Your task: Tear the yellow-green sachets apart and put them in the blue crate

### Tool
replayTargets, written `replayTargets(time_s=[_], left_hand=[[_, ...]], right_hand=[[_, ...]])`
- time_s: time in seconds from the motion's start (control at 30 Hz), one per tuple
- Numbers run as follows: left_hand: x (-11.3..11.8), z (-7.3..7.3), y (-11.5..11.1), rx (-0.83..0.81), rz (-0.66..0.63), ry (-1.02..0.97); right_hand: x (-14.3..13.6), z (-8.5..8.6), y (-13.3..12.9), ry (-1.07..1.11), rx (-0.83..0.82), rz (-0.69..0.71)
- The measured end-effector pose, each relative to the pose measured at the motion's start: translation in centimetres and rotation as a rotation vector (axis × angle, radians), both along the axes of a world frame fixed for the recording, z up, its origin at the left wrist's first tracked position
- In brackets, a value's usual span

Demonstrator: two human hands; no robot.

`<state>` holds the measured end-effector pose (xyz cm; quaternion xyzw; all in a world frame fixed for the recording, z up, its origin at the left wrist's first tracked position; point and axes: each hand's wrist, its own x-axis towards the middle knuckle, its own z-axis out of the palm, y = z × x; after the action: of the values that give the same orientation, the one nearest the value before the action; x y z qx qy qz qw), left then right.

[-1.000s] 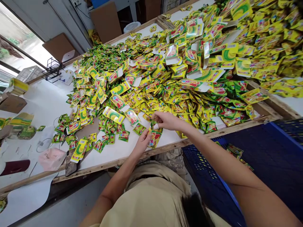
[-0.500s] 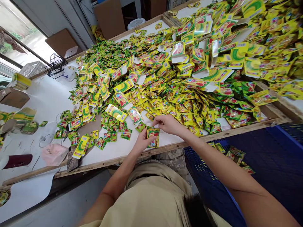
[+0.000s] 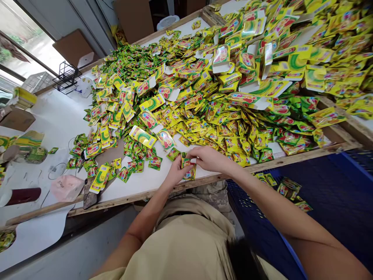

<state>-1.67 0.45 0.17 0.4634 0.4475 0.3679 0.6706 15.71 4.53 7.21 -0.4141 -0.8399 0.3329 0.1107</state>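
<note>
Low over the table's near edge, my left hand (image 3: 175,172) grips a small yellow-and-green printed packet (image 3: 190,174) with red on its front, thumb across its face. My right hand (image 3: 207,158) is closed at the packet's upper right, its fingers bent over the top. A small white bit shows by those fingertips; I cannot tell what it is. Just left of the packet lies a small green sachet (image 3: 173,154). Behind both hands spreads a large heap of yellow sachets (image 3: 201,130), mixed with printed cartons (image 3: 142,137) that have white flaps.
A wooden rim (image 3: 140,198) borders the white table. At the left are a phone (image 3: 89,194), a pink bag (image 3: 66,188), a dark red cup (image 3: 23,196), a jar (image 3: 35,154) and a black wire rack (image 3: 66,77). A blue crate (image 3: 326,194) stands below right, with several packets inside.
My right hand has come down and closer over the packet's top, covering more of it. My left hand keeps its hold. The view has shifted slightly.
</note>
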Motion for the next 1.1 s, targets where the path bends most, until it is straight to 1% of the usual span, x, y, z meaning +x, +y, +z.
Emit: replayTargets(time_s=[0.07, 0.1, 0.23, 0.27, 0.37, 0.53, 0.57, 0.67, 0.8, 0.93, 1.1], left_hand=[[0.0, 0.1, 0.0, 0.012, -0.002, 0.013], [0.0, 0.1, 0.0, 0.010, -0.003, 0.016], [0.3, 0.7, -0.1, -0.040, -0.007, 0.012], [0.4, 0.8, -0.1, -0.047, -0.004, 0.016], [0.6, 1.0, -0.1, -0.034, 0.003, 0.036], [0.9, 1.1, 0.0, -0.016, -0.033, 0.029], [0.9, 1.1, 0.0, -0.016, -0.035, 0.025], [0.8, 1.1, 0.0, -0.017, -0.033, 0.028], [0.7, 0.8, 0.0, -0.038, -0.030, 0.024], [0.6, 1.0, 0.0, -0.063, -0.027, 0.025], [0.4, 1.2, 0.3, -0.110, -0.049, -0.006]], right_hand=[[0.1, -0.1, 0.0, 0.020, -0.043, -0.013], [0.1, -0.2, 0.0, 0.039, -0.054, -0.042], [0.0, -0.5, -0.7, 0.114, -0.055, -0.212], [-0.1, -0.5, -0.8, 0.113, -0.059, -0.228], [-0.1, -0.1, -1.0, 0.077, -0.066, -0.215], [0.3, 1.1, -0.6, 0.051, 0.061, -0.309], [0.4, 1.2, -0.4, 0.037, 0.078, -0.296], [0.4, 1.1, 0.0, -0.021, 0.062, -0.188], [0.4, 0.7, 0.4, -0.023, -0.061, -0.096], [0.7, 0.5, 0.7, 0.018, -0.239, -0.048], [0.9, -0.4, 0.7, 0.074, -0.348, -0.051]])
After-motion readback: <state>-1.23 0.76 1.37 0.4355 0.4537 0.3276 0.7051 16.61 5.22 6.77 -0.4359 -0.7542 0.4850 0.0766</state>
